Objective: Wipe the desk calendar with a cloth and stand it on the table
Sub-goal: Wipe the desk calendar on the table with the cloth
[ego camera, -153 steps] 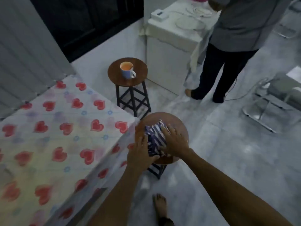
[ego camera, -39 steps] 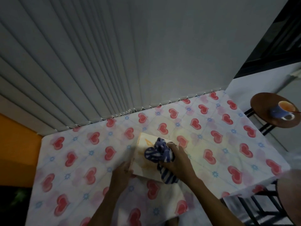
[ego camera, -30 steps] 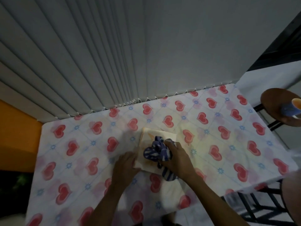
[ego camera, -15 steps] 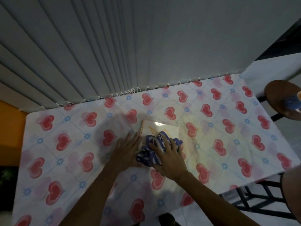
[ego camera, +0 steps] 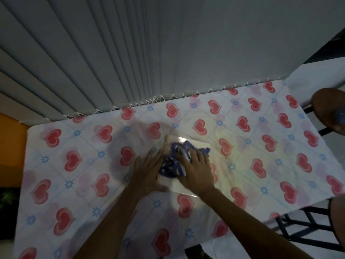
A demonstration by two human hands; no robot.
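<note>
Grey vertical blinds [ego camera: 112,53] hang behind the counter's far edge, and a heart-patterned tablecloth [ego camera: 78,159] covers the counter [ego camera: 280,184]. Near the middle of the counter, the desk calendar [ego camera: 179,186] lies flat, its spiral binding along its left side. Bunched on top of it is a blue-and-white striped cloth [ego camera: 175,161]. Fingers spread, the right hand [ego camera: 196,171] presses down on the cloth. Lying flat and open, the left hand [ego camera: 147,171] rests against the calendar's left edge. Beyond the counter's right edge stands a round wooden stool [ego camera: 328,113].
</note>
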